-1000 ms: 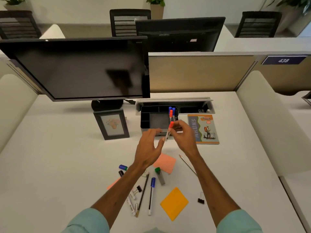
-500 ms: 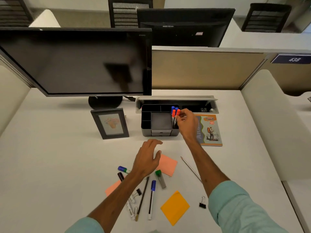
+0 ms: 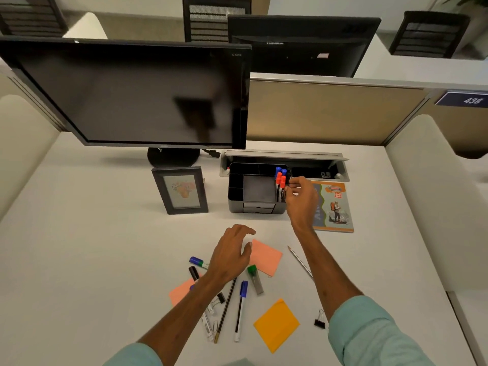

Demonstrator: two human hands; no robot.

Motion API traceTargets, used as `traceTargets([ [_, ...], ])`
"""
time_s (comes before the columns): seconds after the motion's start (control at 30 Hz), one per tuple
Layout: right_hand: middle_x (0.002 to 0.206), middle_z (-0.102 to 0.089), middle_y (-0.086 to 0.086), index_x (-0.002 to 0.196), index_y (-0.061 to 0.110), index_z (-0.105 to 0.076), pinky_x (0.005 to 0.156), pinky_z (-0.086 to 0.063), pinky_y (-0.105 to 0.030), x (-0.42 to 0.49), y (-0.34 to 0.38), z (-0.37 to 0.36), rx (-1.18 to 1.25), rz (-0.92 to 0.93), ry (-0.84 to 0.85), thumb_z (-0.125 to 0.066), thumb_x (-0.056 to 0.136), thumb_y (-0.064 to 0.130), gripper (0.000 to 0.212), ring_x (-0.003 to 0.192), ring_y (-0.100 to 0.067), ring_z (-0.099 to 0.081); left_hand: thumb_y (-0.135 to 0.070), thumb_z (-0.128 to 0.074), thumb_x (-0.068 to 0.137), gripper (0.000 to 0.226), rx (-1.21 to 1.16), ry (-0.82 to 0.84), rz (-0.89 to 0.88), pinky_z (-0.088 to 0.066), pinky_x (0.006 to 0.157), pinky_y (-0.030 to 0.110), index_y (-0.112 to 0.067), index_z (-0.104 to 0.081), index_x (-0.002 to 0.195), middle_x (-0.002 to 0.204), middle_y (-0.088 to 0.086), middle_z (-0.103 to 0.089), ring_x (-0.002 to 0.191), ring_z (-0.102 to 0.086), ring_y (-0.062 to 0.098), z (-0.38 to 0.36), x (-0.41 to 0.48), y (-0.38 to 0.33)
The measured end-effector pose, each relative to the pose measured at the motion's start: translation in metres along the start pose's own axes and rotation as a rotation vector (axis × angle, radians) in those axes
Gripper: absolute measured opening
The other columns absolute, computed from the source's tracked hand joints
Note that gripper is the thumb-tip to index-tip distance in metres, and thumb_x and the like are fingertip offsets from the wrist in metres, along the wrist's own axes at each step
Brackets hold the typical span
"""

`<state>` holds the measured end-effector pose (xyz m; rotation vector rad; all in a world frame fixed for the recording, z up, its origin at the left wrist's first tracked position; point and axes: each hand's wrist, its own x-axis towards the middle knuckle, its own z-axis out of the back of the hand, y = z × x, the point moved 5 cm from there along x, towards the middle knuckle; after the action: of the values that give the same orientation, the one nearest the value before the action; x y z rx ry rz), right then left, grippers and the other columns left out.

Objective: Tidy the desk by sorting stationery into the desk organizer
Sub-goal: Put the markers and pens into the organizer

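The black desk organizer point(image 3: 257, 208) stands mid-desk; its right compartment holds blue-capped markers point(image 3: 280, 170) and red-capped markers point(image 3: 282, 181). My right hand point(image 3: 301, 199) is at that compartment, fingertips pinched on the nearer red-capped marker, which stands inside. My left hand point(image 3: 232, 256) hovers over the loose stationery with its fingers spread and nothing in it. On the desk lie a blue pen point(image 3: 240, 310), a dark pencil point(image 3: 225, 310), a green-capped tube point(image 3: 255, 280), a blue-capped marker point(image 3: 198, 262), a black marker point(image 3: 193, 273), a silver pencil point(image 3: 299, 261), pink point(image 3: 265, 257) and orange point(image 3: 276, 324) sticky notes and a binder clip point(image 3: 319, 322).
A monitor point(image 3: 126, 93) stands at the back left, with a photo frame point(image 3: 181, 191) left of the organizer. A notebook point(image 3: 334, 207) lies to its right, partly under my right hand. An open cable tray point(image 3: 317, 173) sits behind, before the partition.
My right hand carried the red-capped marker from in front of the organizer into its right compartment. My left hand dropped back toward the loose stationery. The camera tilted down.
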<state>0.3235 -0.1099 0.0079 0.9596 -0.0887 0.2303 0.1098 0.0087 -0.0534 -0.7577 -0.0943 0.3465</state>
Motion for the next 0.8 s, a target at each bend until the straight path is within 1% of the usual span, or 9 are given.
traceTargets([
  [0.1,0.096,-0.068,-0.001,0.105,0.010,-0.070,0.067,-0.058,-0.024,-0.015,0.001,0.014,0.027,-0.003,-0.025,-0.071,0.095,0.004,0.012,0.085,-0.018,-0.068,-0.025,-0.057,0.101,0.034,0.004,0.013,0.020,-0.050,0.100,0.031,-0.030,-0.056,0.135,0.137,-0.008,-0.057,0.122,-0.052,0.010,-0.001,-0.008,0.000],
  [0.2,0.100,-0.071,-0.003,0.105,0.012,-0.070,0.069,-0.058,-0.022,-0.039,-0.004,0.024,0.033,0.020,-0.020,-0.070,0.096,0.006,0.011,0.086,-0.016,-0.068,-0.022,-0.058,0.100,0.030,0.053,0.039,0.087,-0.054,0.089,0.029,-0.027,-0.058,0.130,0.125,-0.006,-0.063,0.107,-0.059,0.011,0.000,-0.018,-0.001],
  [0.3,0.098,-0.071,0.000,0.103,0.016,-0.070,0.068,-0.059,-0.024,-0.069,-0.013,0.029,0.012,0.041,0.023,-0.069,0.096,0.008,0.011,0.086,-0.015,-0.067,-0.022,-0.061,0.097,0.022,0.103,0.084,0.181,-0.055,0.079,0.029,-0.026,-0.059,0.119,0.110,-0.004,-0.067,0.092,-0.062,0.011,0.000,-0.033,0.001],
  [0.43,0.099,-0.072,0.009,0.104,0.024,-0.071,0.066,-0.057,-0.027,-0.111,-0.024,0.031,-0.057,-0.006,0.121,-0.069,0.097,0.014,0.013,0.081,-0.008,-0.067,-0.034,-0.063,0.094,0.016,0.217,0.199,0.329,-0.055,0.068,0.033,-0.025,-0.056,0.105,0.093,-0.004,-0.066,0.078,-0.063,0.013,-0.009,-0.061,0.005],
  [0.5,0.100,-0.073,0.013,0.103,0.028,-0.070,0.067,-0.058,-0.030,-0.128,-0.029,0.030,-0.077,-0.024,0.169,-0.069,0.097,0.016,0.014,0.080,-0.007,-0.067,-0.042,-0.061,0.095,0.021,0.291,0.217,0.330,-0.053,0.069,0.036,-0.023,-0.056,0.101,0.092,-0.001,-0.066,0.081,-0.063,0.017,-0.015,-0.074,0.004],
  [0.53,0.100,-0.073,0.014,0.103,0.029,-0.070,0.067,-0.057,-0.028,-0.135,-0.030,0.030,-0.083,-0.032,0.193,-0.069,0.096,0.017,0.014,0.080,-0.007,-0.068,-0.045,-0.060,0.096,0.024,0.317,0.215,0.328,-0.052,0.070,0.036,-0.021,-0.057,0.100,0.094,0.000,-0.066,0.084,-0.063,0.019,-0.018,-0.080,0.002],
  [0.67,0.100,-0.073,0.015,0.102,0.028,-0.071,0.061,-0.044,-0.016,-0.152,-0.035,0.036,-0.114,-0.051,0.247,-0.069,0.096,0.017,0.013,0.082,-0.007,-0.067,-0.055,-0.056,0.098,0.038,0.401,0.220,0.353,-0.048,0.070,0.035,-0.018,-0.058,0.104,0.100,0.004,-0.068,0.089,-0.065,0.024,-0.027,-0.093,-0.003],
  [0.73,0.099,-0.073,0.015,0.100,0.030,-0.071,0.060,-0.045,-0.019,-0.155,-0.038,0.041,-0.120,-0.059,0.250,-0.069,0.096,0.017,0.014,0.082,-0.007,-0.067,-0.060,-0.057,0.096,0.044,0.436,0.254,0.368,-0.050,0.072,0.034,-0.018,-0.057,0.110,0.105,0.004,-0.068,0.089,-0.064,0.021,-0.032,-0.098,-0.004],
  [0.8,0.099,-0.073,0.015,0.099,0.031,-0.070,0.064,-0.049,-0.022,-0.157,-0.041,0.043,-0.117,-0.080,0.258,-0.069,0.096,0.017,0.014,0.082,-0.008,-0.067,-0.062,-0.058,0.095,0.049,0.461,0.283,0.370,-0.051,0.076,0.033,-0.018,-0.057,0.117,0.111,0.004,-0.067,0.094,-0.064,0.020,-0.036,-0.103,-0.002],
])
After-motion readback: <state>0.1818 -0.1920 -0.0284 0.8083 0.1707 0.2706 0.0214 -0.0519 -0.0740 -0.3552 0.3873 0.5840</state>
